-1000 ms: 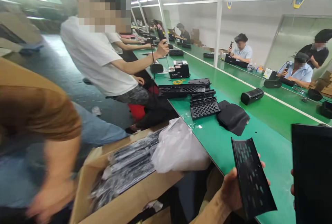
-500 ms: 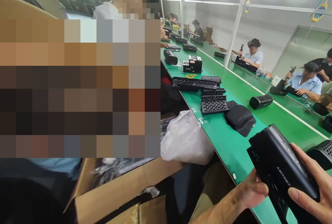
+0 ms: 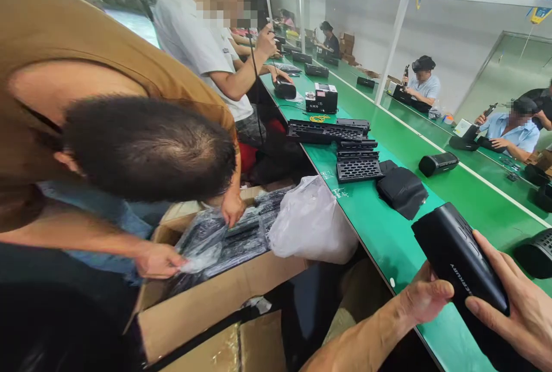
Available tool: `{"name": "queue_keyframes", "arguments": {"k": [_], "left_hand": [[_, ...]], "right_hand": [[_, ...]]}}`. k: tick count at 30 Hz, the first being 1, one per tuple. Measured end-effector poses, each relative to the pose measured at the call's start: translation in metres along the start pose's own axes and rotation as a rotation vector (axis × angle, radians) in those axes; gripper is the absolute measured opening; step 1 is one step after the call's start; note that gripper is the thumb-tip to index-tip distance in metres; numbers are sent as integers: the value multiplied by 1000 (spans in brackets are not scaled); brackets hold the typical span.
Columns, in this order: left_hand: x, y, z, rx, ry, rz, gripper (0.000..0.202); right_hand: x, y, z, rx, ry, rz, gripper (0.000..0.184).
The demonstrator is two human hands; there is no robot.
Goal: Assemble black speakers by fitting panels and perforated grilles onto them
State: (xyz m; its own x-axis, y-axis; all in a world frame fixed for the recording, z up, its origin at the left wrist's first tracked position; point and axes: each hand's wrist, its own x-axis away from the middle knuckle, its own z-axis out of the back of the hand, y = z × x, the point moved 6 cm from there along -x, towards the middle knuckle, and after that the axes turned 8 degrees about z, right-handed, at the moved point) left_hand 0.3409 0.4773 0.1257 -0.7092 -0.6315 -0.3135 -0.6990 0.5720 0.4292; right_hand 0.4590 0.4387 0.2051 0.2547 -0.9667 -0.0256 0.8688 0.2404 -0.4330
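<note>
A black cylindrical speaker housing (image 3: 459,265) with pale lettering on its side lies tilted across my hands, low at the right of the view. My left hand (image 3: 425,297) holds it from below and the left. My right hand (image 3: 513,303) wraps its right side, with the fingers pressed on the surface. The lower end of the housing is hidden behind my right hand. Just beyond it, a curved, perforated black end piece (image 3: 537,252) sits at the right edge of the view.
Perforated black panels (image 3: 357,168), black cloth (image 3: 402,191) and a finished speaker (image 3: 438,164) lie on the green workbench (image 3: 388,240). At left, a co-worker (image 3: 86,50) leans into a cardboard box (image 3: 215,323) of plastic-wrapped black parts beside a white bag (image 3: 313,222). Other workers sit along the benches.
The speaker housing has turned more upright between my hands. The co-worker has moved in at left, bending over the box with both hands among the wrapped parts.
</note>
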Motion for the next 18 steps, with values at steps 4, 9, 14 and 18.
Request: {"name": "queue_keyframes", "arguments": {"k": [4,9,14,18], "left_hand": [[-5,4,1,-17,16,-29,82],[-12,19,14,-108,116,-74,87],[-18,19,7,-141,133,-78,83],[-21,6,5,-153,120,-50,81]], "right_hand": [[6,-13,14,50,119,74,87],[43,-4,6,21,637,130,108],[51,4,-28,-14,874,181,93],[47,4,-26,18,901,249,93]]}}
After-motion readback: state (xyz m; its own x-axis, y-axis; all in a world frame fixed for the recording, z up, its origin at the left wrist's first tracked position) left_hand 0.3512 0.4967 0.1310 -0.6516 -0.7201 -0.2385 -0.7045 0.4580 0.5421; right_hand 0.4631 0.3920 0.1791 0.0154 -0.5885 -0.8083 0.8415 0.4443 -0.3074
